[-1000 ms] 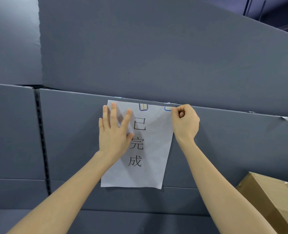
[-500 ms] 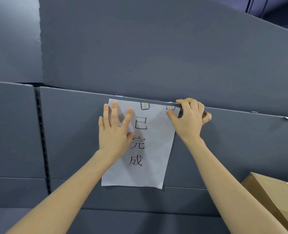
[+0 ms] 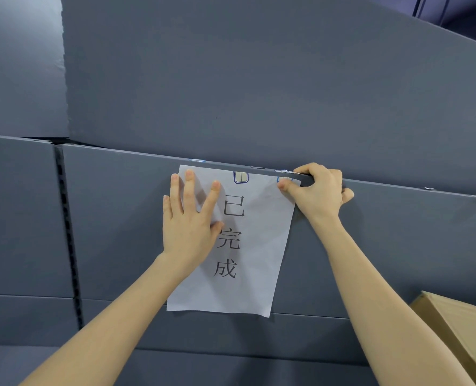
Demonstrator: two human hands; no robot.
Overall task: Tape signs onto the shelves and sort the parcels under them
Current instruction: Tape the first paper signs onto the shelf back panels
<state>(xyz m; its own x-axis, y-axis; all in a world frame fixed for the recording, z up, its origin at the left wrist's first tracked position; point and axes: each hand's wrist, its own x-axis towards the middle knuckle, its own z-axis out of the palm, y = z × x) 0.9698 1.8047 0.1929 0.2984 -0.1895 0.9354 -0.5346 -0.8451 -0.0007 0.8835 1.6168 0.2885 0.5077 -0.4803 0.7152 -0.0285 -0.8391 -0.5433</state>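
Fingers now hooked farther over the shelf edge (image 3: 398,188), the right hand (image 3: 319,193) thumbs tape (image 3: 284,179) onto the sign (image 3: 248,246), which the open left hand (image 3: 189,221) still presses flat against the grey shelf front.

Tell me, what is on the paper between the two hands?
In the head view, between the left hand and the right hand, the sign shows a tape piece at its top edge and the first printed character.

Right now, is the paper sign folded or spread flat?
Spread flat: the paper sign lies open against the shelf panel, under the left hand.
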